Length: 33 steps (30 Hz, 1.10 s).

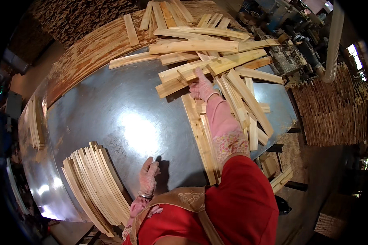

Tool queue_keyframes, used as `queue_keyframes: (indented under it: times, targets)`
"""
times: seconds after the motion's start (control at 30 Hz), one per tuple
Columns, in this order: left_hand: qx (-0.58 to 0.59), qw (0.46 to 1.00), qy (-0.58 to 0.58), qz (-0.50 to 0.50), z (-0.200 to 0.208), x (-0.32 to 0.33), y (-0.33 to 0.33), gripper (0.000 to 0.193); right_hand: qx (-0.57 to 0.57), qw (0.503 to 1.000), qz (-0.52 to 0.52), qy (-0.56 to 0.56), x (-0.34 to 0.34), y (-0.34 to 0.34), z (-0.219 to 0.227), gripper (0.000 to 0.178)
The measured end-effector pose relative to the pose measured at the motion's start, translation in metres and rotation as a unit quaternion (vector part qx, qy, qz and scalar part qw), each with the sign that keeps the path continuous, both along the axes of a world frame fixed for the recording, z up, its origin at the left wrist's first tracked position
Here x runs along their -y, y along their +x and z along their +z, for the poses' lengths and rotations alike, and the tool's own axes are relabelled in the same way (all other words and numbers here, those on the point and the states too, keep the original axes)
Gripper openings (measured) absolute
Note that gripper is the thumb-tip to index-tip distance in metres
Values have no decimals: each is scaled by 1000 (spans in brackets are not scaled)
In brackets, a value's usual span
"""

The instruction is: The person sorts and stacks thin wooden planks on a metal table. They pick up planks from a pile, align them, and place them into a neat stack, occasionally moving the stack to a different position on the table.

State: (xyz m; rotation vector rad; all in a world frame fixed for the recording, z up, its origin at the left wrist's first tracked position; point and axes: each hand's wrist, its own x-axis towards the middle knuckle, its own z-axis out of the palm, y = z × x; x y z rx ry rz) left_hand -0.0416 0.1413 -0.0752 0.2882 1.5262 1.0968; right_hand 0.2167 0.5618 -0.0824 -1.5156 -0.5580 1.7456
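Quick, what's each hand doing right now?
Left hand: loosely open, fingers slightly curled, nothing visible in it.
Right hand: at a wooden board; whether it grips cannot be told.

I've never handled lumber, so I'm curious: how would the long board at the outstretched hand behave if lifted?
The board at the right hand is probably stiff, being apparently solid wood. Its thin profile suggests it's fairly light. It lies among overlapping boards, so it may nudge them.

Beyond the metal counter (94,118), a dense brown wood stack (65,16) fills the upper left. At the upper right, dark machinery (280,18) stands near a pale ribbed hose (332,45), with a tall pile of brown wood (323,112) below and a bright window (355,56) farther right.
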Motion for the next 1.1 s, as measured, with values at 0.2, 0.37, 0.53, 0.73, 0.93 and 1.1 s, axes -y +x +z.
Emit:
queue_keyframes:
  times: [0.2,0.37,0.53,0.73,0.93,1.1]
  targets:
    - [31,998,-44,27,-17,48,2,55,-167,963,-211,-4,-20,-25,1,57]
    - [23,999,-24,24,3,39,14,54,-240,938,-245,54,-10,-22,-23,54]
    - [-23,999,15,46,6,34,27,50,-247,955,-123,112,131,-61,-44,38]
    - [-277,956,98,19,28,43,24,36,88,831,549,-4,356,-40,-21,64]
    - [-559,813,122,-110,23,-7,-20,40,83,704,686,162,417,12,-75,60]
    - [-611,762,176,-118,14,-113,-41,52,-109,884,454,-29,394,36,17,51]
